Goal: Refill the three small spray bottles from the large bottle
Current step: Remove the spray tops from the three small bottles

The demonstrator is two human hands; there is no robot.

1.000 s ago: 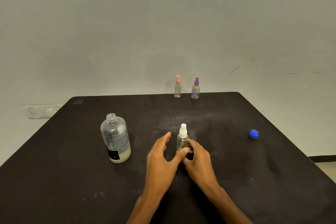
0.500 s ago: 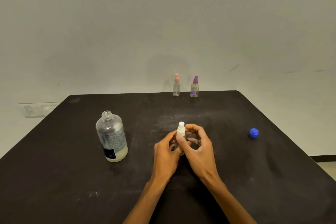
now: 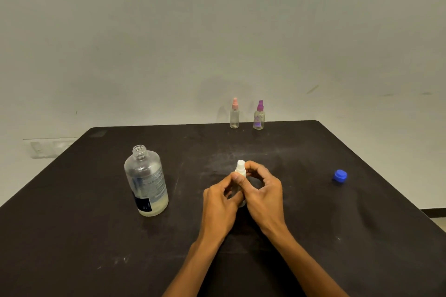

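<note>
A small clear spray bottle with a white top (image 3: 240, 169) stands upright at the middle of the black table (image 3: 313, 236). My left hand (image 3: 220, 202) grips its body, which is mostly hidden. My right hand (image 3: 264, 190) has its fingers closed around the white spray head. The large clear bottle (image 3: 146, 181), uncapped and holding a little pale liquid at its bottom, stands to the left, apart from my hands. Two more small spray bottles stand at the table's far edge: one with a pink top (image 3: 234, 113) and one with a purple top (image 3: 259, 115).
A blue cap (image 3: 340, 175) lies on the table at the right. A plain grey wall rises just behind the table's far edge. A wall socket plate (image 3: 43, 148) sits low on the left.
Both hands closed on the white-topped bottle: my left took its body, and my right rose from its base to the spray head. The large bottle has not moved.
</note>
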